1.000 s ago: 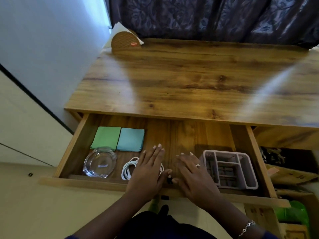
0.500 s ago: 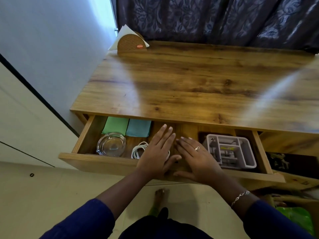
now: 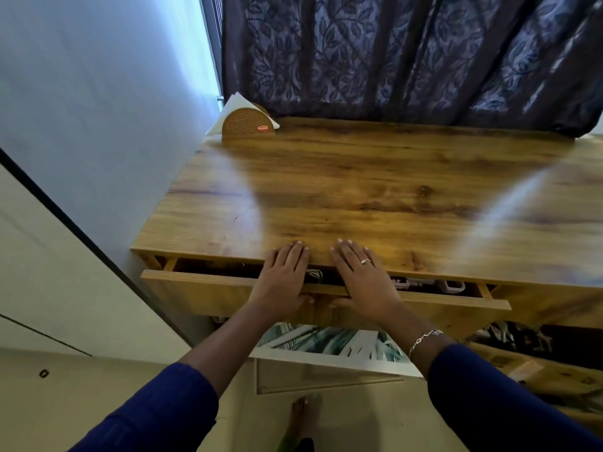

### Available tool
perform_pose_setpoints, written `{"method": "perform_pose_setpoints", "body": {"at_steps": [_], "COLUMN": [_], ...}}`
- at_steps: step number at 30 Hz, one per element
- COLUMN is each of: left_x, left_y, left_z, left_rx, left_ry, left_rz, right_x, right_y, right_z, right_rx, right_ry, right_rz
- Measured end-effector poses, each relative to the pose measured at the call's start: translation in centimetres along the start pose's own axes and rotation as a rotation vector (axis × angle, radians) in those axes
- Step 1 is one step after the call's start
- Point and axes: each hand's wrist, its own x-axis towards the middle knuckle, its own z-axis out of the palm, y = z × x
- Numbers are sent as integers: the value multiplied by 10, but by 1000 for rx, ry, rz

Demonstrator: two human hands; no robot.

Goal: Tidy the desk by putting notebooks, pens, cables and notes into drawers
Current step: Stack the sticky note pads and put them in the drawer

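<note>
Pressing flat on the top front edge of the drawer [image 3: 202,288], the left hand [image 3: 282,282] and right hand [image 3: 365,285] lie side by side, fingers [image 3: 295,256] straight and gripping nothing, tips reaching the bench [image 3: 359,190] lip above the drawer. The drawer stands open only a narrow slit; inside it, a white cable [image 3: 314,275] shows between the hands, and a pale tray [image 3: 455,286] sits toward its right end.

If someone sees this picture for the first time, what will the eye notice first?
First, the left hand and right hand, flat side by side on the front of the drawer, which is open by only a narrow gap. Then the dark leaf-patterned curtain behind the desk, and the brown napkin holder at its far left corner.
</note>
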Motion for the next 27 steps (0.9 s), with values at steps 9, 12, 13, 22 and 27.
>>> {"method": "perform_pose_setpoints", "body": {"at_steps": [9, 12, 13, 22, 27], "left_x": [18, 24, 27, 30, 36], "left_y": [10, 11, 11, 12, 5], "left_z": [3, 1, 2, -8, -25], "left_rx": [63, 108, 109, 115, -12], "left_ry": [148, 195, 222, 131, 83], "left_rz": [-58, -32, -29, -35, -17], "right_x": [21, 24, 25, 24, 19], "right_y": [3, 1, 0, 3, 18], "right_z": [-3, -4, -4, -8, -14], "right_rx": [-12, -13, -14, 63, 145], "right_ry": [-12, -4, -4, -40, -54], "right_rz": [42, 57, 63, 59, -12]}}
